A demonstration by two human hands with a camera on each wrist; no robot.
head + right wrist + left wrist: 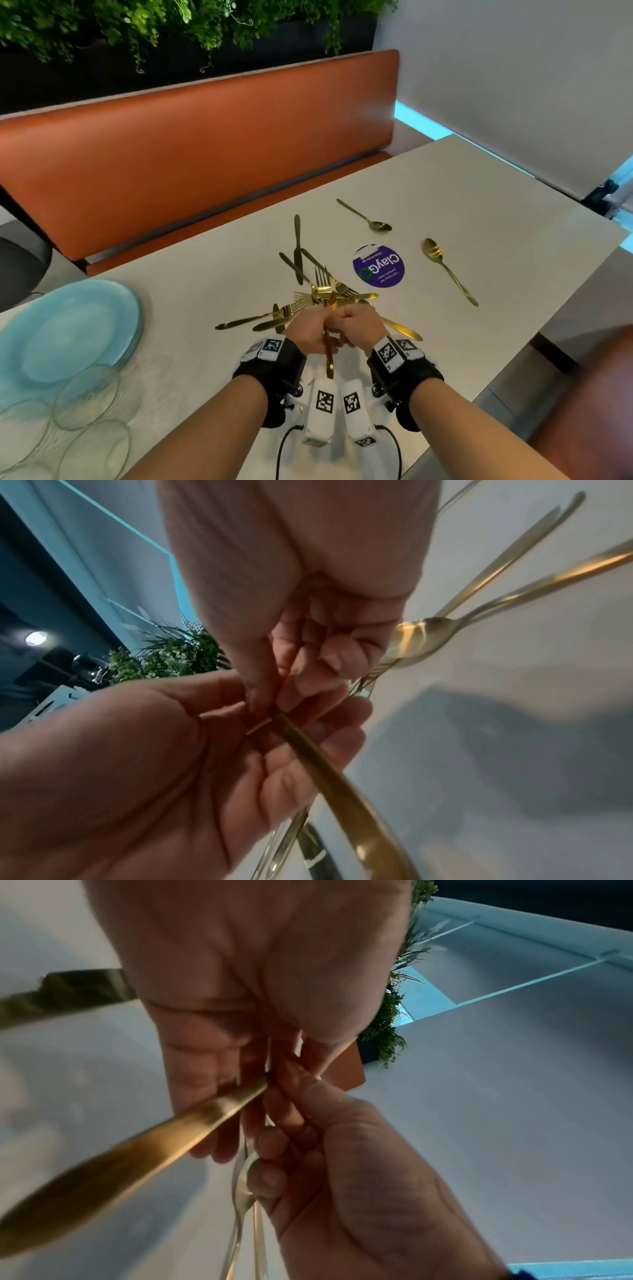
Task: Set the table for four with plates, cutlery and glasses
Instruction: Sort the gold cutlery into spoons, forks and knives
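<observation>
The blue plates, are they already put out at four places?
No, the blue plates sit in one stack at the left of the table.

A pale, off-white bench [462,192] fills the lower half of the head view, its long edge running diagonally. A round purple sticker [379,266] with white lettering is stuck flat on its surface. Behind it, an upholstered seat [191,154] in burnt orange is set along the far side, its padded backrest topped by a thin pale trim. Above the backrest, a dark planter wall [164,31] is filled with trailing green foliage. To the right, a plain white wall [513,78] is seen, edged low down by a strip of cyan light [421,125]. Grey floor [582,308] is visible beyond the right-hand edge.
</observation>
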